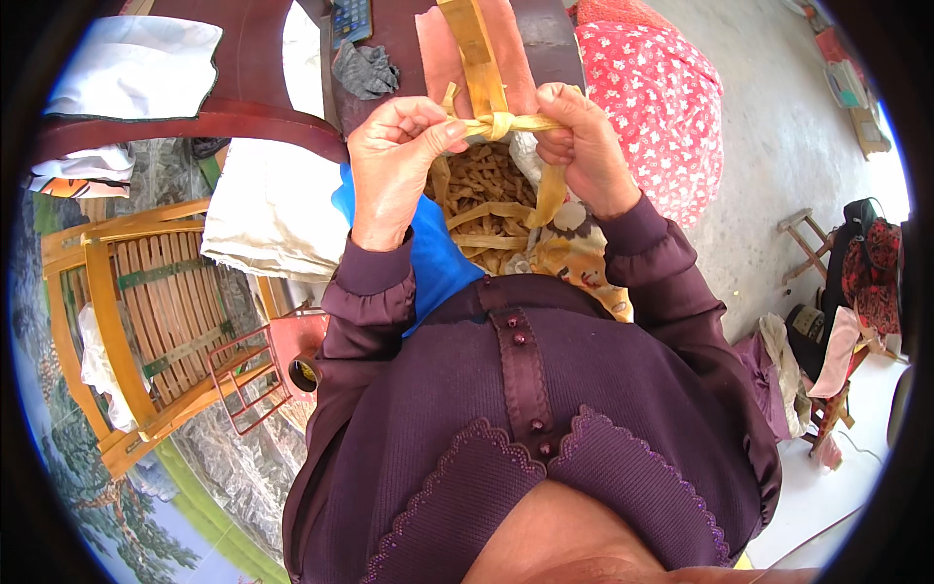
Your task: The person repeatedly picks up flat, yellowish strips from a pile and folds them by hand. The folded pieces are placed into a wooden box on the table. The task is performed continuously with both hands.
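A flat tan strip (484,77) of plant-like material runs down from the top over a pink cloth (435,55) and ends in a knot (499,125) between my hands. My left hand (400,160) pinches the knotted strip's left end between thumb and fingers. On the other side, my right hand (584,139) grips its right end in a closed fist, thumb on top. Below the knot lies a heap of folded tan pieces (490,175), with longer loose strips (489,239) across it. Another length of strip (550,196) hangs under my right hand.
A dark red table (255,51) holds a phone (352,20) and a crumpled grey cloth (366,71). White fabric (273,212) and a wooden slatted chair (164,306) are at the left. Pink patterned fabric (646,109) bulges at the right; a wooden stool (806,237) stands farther off.
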Demonstrator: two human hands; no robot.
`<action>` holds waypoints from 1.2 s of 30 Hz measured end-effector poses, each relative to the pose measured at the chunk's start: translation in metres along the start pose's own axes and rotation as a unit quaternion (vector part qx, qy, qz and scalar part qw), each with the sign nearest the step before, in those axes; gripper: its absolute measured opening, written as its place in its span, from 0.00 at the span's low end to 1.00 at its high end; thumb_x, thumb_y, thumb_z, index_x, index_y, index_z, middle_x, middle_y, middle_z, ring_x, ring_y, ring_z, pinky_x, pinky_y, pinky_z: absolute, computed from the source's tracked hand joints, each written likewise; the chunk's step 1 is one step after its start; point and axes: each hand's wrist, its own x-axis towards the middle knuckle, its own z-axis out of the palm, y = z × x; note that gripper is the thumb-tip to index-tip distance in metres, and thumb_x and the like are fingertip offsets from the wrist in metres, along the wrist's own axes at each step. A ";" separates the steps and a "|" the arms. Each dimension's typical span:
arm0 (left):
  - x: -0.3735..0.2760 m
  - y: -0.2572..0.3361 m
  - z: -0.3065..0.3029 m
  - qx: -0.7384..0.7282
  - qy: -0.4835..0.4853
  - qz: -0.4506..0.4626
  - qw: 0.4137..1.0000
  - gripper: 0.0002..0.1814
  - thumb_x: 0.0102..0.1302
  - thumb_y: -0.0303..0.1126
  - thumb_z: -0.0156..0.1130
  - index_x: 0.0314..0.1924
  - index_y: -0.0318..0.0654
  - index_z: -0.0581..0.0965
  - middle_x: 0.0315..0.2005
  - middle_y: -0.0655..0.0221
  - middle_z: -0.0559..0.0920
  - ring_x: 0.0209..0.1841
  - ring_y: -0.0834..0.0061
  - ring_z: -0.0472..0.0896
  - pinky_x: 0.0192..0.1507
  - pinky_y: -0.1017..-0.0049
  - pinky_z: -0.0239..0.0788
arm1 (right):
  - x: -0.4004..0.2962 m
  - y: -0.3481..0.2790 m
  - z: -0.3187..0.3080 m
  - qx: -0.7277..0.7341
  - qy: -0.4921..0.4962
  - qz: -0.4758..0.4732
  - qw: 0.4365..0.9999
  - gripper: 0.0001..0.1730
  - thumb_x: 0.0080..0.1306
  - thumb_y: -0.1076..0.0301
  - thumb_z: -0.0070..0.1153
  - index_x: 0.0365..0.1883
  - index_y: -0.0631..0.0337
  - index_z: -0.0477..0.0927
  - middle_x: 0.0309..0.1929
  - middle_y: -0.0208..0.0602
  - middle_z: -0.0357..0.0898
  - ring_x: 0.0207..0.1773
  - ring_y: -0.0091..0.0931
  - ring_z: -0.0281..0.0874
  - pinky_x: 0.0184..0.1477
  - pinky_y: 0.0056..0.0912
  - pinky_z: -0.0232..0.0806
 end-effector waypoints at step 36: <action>0.062 -0.071 -0.038 0.124 -0.120 -0.085 0.981 0.08 0.72 0.32 0.51 0.48 0.42 0.73 0.24 0.81 0.68 0.27 0.88 0.68 0.31 0.87 0.61 | 0.065 0.031 -0.030 -0.343 0.075 -0.171 0.921 0.14 0.61 0.65 0.63 0.24 0.68 0.78 0.16 0.24 0.71 0.22 0.13 0.64 0.23 0.20 0.59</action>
